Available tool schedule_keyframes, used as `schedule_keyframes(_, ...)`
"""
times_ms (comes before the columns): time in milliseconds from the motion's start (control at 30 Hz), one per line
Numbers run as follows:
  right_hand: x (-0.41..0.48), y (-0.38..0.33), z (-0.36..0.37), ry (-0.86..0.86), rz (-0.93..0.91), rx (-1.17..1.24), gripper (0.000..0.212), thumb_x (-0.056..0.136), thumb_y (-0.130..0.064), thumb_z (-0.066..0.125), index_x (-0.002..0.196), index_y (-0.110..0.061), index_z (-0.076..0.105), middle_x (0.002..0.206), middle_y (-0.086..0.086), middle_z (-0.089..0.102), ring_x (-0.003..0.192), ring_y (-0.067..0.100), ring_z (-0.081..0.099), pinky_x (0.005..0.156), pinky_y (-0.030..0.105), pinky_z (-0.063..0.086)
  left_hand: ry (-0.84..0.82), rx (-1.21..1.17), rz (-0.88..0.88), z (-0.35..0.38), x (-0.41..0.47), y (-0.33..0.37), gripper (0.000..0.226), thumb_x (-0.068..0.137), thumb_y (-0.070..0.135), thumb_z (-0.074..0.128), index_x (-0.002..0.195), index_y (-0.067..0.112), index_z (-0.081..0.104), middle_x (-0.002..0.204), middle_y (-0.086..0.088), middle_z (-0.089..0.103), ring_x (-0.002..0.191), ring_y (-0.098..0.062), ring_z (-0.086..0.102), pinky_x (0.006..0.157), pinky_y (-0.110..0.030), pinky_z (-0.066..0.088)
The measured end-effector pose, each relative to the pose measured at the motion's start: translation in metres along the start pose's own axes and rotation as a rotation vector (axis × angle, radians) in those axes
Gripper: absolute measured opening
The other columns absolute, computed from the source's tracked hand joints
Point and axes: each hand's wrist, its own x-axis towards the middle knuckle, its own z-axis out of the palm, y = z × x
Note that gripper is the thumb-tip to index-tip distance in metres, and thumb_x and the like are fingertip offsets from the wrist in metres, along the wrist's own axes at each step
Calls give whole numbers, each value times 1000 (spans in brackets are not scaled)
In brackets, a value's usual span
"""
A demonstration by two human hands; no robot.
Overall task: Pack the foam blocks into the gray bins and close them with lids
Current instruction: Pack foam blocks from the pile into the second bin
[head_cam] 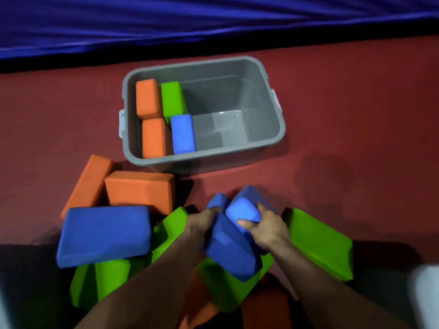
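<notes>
Head view: left hand grips a shadowed blue rectangular foam block; right hand clasps a brighter blue foam block touching it.

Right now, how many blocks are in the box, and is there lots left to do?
Done: four blocks stand in the gray bin, on its left side: two orange blocks, a green block, a blue block. In hand: two held blue blocks, one in the left grip, one in the right grip. Left: loose orange blocks, loose green blocks, a loose blue block, plus the lid, not in view.
</notes>
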Motion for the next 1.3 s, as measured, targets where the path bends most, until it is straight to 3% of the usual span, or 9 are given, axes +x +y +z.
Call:
schedule_keyframes(133, -47, -12, -17, 102, 103, 184, 76, 76, -68, 66, 132, -17, 56, 125, 13, 66, 114, 35, 61, 90, 37, 51, -148, -154, 93, -12, -67, 19, 95, 40, 65, 88, 115, 10, 71, 113, -6, 74, 97, -23, 73, 69, -28, 57)
schedule_keyframes(267, -96, -28, -34, 207, 121, 428, 61, 75, -64, 70, 103, -10, 71, 103, 15, 74, 95, 34, 69, 78, 40, 55, -371, -181, 315, -38, -172, 14, 49, 74, 19, 83, 119, 7, 68, 101, -6, 75, 80, -14, 74, 59, -24, 56)
schedule_keyframes(333, -118, -34, -42, 242, 109, 497, 55, 77, -60, 71, 96, -9, 73, 97, 14, 75, 90, 33, 70, 73, 37, 54, -395, -163, 472, -47, -192, 2, 73, 65, 3, 87, 131, 8, 57, 109, -1, 75, 90, -13, 73, 72, -28, 58)
schedule_keyframes(467, -175, -48, -68, 301, 61, 645, 46, 72, -55, 78, 81, -10, 71, 86, 12, 75, 79, 31, 71, 74, 46, 58, -420, -156, 696, -74, -238, -22, 71, 71, -29, 66, 117, 22, 50, 99, 16, 75, 87, -3, 71, 71, -23, 57)
schedule_keyframes(667, -209, -39, -74, 285, 22, 763, 76, 41, -87, 67, 79, -21, 67, 84, 3, 74, 79, 33, 71, 75, 56, 58, -220, -160, 932, -92, -283, -45, 60, 74, 19, 86, 130, 9, 64, 114, 6, 73, 108, -9, 67, 92, -33, 56)
schedule_keyframes(867, -252, -33, -75, 373, -57, 810, 87, 28, -94, 66, 80, -24, 72, 74, 2, 75, 72, 30, 73, 69, 54, 60, -161, -141, 1039, -84, -337, -54, 38, 95, 26, 64, 132, 28, 56, 118, 25, 63, 105, 21, 56, 83, -2, 42)
schedule_keyframes(1067, -342, -58, -96, 524, -215, 643, 34, 77, -56, 73, 85, -23, 71, 83, 0, 76, 82, 26, 70, 73, 36, 56, -24, -82, 1081, -78, -366, -41, 44, 89, 63, 52, 109, 28, 70, 105, 12, 73, 104, -9, 66, 92, -32, 51)
schedule_keyframes(1200, -356, -49, -102, 586, -212, 647, 37, 83, -52, 70, 89, -16, 71, 85, 4, 74, 81, 27, 68, 69, 33, 51, 85, 79, 1003, -73, -386, -24, 57, 89, 69, 50, 62, 19, 58, 67, 3, 63, 81, -28, 64, 71, -35, 46)
schedule_keyframes(1300, -360, -49, -113, 616, -208, 693, 43, 85, -51, 67, 100, -11, 63, 92, 6, 70, 86, 29, 66, 72, 33, 48, 58, 140, 963, -66, -391, -16, 66, 86, 75, 47, 64, 15, 62, 71, -6, 66, 81, -31, 63, 68, -34, 41)
